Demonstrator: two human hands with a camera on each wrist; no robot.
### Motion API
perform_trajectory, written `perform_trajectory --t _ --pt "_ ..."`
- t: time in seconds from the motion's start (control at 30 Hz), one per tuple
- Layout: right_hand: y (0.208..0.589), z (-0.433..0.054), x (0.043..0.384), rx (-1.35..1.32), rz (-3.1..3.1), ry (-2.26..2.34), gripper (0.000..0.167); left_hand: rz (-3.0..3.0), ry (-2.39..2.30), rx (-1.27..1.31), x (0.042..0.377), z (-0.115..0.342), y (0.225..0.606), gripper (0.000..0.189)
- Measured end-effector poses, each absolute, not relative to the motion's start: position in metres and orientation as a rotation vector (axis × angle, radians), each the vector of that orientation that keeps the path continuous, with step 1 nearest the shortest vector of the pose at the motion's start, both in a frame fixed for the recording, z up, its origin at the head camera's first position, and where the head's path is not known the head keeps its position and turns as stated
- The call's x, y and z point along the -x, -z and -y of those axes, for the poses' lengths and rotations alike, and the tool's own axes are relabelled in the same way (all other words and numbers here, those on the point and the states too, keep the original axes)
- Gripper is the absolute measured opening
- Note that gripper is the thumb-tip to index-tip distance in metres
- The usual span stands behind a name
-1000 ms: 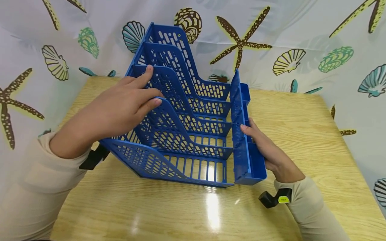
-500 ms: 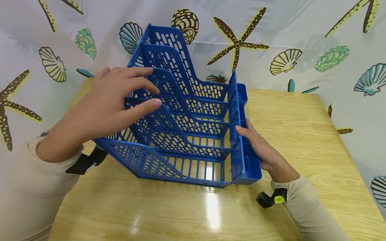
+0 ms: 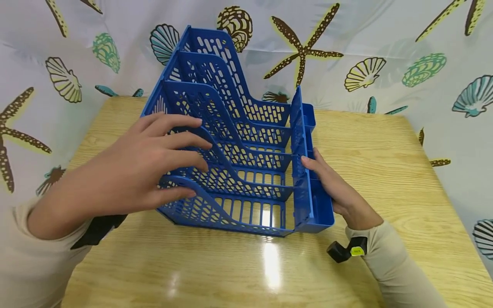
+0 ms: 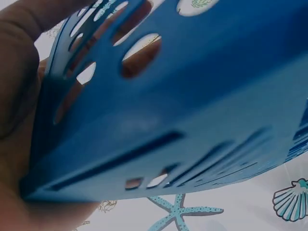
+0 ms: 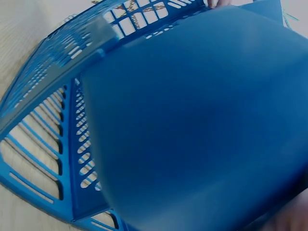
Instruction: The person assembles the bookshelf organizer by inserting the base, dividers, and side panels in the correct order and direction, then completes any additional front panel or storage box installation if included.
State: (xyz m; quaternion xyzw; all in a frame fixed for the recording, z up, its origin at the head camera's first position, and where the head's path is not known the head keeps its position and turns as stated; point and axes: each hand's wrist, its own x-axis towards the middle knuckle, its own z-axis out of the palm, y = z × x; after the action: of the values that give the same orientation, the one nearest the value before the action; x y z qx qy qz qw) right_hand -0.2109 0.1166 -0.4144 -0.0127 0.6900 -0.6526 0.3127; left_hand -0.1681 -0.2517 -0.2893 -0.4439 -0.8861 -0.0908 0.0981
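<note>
A blue plastic file holder (image 3: 227, 226) with perforated dividers stands on the table in the head view. My left hand (image 3: 150, 158) is over its left side, fingers spread and gently bent, thumb over the near side panel. The left wrist view shows the holder's corner close to the palm (image 4: 17, 159), with fingers visible through the slots. My right hand (image 3: 343, 188) grips a long blue compartment tray (image 3: 321, 209) against the holder's low right ends, thumb over the tray's tall wall and fingers hidden beneath. In the right wrist view, a smooth blue wall (image 5: 192, 115) hides most of this hand.
The wooden table (image 3: 393, 179) extends right and in front of the holder. A white curtain (image 3: 400, 25) printed with shells and starfish hangs along the back and sides. Black wrist cameras (image 3: 344, 250) sit on both cuffs.
My left hand has let go of the middle dividers, lifted with spread fingers, and moved toward the near side panel. My right hand keeps its hold; the tray sits slightly closer to the holder.
</note>
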Motion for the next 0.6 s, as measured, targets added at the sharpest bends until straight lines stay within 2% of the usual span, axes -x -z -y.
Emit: perform_trajectory --t 0.23,0.43,0.6 --pt "0.411 -0.1176 0.2137 0.04 -1.799 1.725 0.081 2.634 0.243 1.308 0.1673 0.2514 0.2897 0.033" --pt "0.4133 -0.1131 0.212 0.009 -1.863 1.691 0.088 2.647 0.234 1.292 0.1658 0.2504 0.2894 0.031" --pt "0.4169 -0.1095 0.2079 -0.01 -1.912 1.69 0.085 2.651 0.227 1.295 0.1661 0.2491 0.2894 0.03"
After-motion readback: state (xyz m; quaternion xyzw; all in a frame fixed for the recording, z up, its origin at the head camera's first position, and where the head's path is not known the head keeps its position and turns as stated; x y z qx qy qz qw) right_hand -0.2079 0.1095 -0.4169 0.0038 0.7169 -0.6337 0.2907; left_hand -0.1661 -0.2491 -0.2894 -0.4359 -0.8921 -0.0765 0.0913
